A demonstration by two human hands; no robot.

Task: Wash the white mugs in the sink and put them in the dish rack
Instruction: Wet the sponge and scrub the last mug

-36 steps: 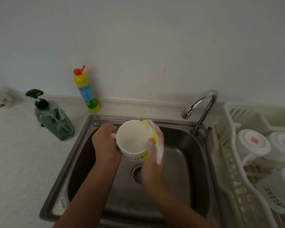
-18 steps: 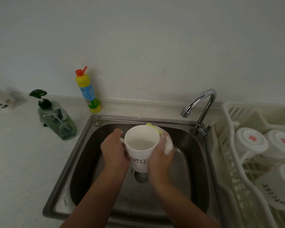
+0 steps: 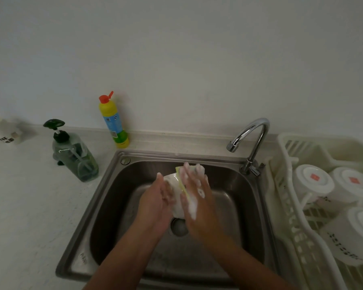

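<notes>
A white mug (image 3: 177, 204) is held over the steel sink (image 3: 105, 206), mostly hidden between my two hands. My left hand (image 3: 155, 203) grips its left side, fingers curled around it. My right hand (image 3: 197, 197), covered in foam, presses a yellow sponge (image 3: 181, 181) flat against the mug's right side with fingers stretched out. Three washed white mugs (image 3: 313, 181) (image 3: 353, 184) (image 3: 352, 233) lie upside down in the white dish rack (image 3: 289, 206) at the right.
A chrome tap (image 3: 252, 139) arches over the sink's back right corner. On the counter at the left stand a green pump soap bottle (image 3: 78, 153) and a yellow detergent bottle (image 3: 113, 120). The drain (image 3: 179, 227) shows below the mug.
The mug has tipped from mouth-up to lying between my hands. My right hand has spread flat over the sponge and moved onto the mug's side, with more foam showing.
</notes>
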